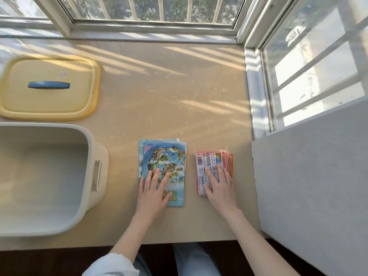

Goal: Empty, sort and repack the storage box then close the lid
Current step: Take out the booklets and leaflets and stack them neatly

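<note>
Two sorted stacks under flat hands, beside an emptied storage box.

The left hand [154, 191] lies with straight, spread fingers pressing on a stack of blue map-print booklets [169, 158] near the front edge of the beige window-ledge counter [159, 92]. The right hand [218, 185] lies the same way, fingers straight and flat, on a smaller stack of red-and-white printed packets [207, 160] just to the right, the two stacks apart from each other. The cream storage box [97, 170] stands open at the left with nothing visible inside it. Its yellow lid [49, 100], with a blue handle [49, 85], lies flat on the counter just behind the box. Barred windows [151, 8] run along the back and right side.
</note>
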